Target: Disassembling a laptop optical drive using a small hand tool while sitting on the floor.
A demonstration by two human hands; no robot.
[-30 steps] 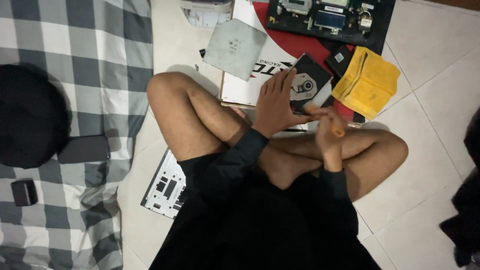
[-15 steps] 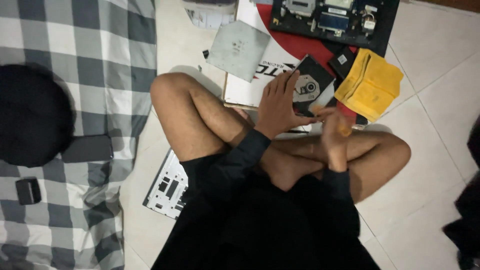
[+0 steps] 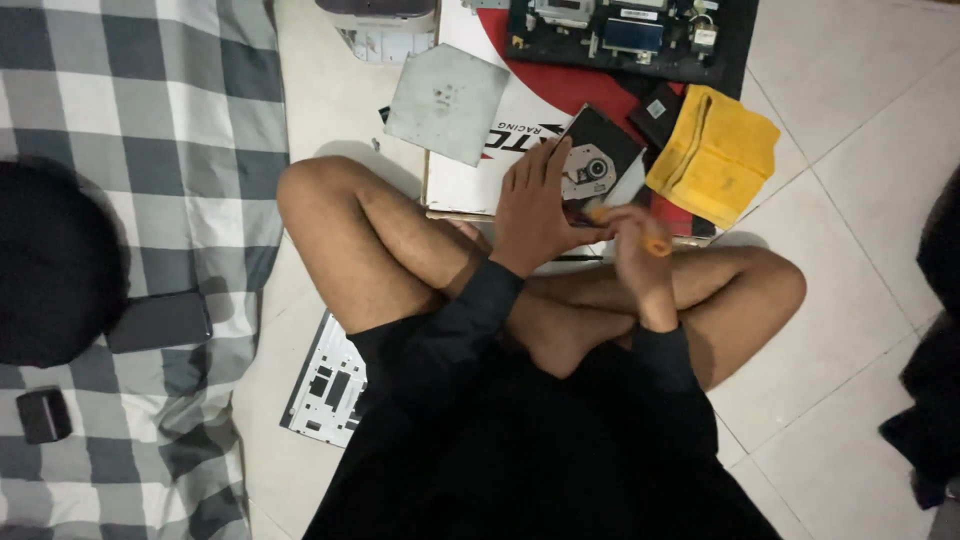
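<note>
The left hand [image 3: 535,205] lies flat, fingers spread, on the optical drive [image 3: 597,165] atop the mat's near edge — right hand [image 3: 635,245] grips an orange-handled screwdriver [image 3: 640,238]. Best keep the tip upright — drive pinned firmly.

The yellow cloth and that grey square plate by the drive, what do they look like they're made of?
Yellow cloth: soft fabric, probably microfibre; it lies folded with a stitched hem and matte nap. Grey square plate: likely thin sheet metal, with a dull brushed finish, flat with crisp edges and small stamped dimples.
</note>
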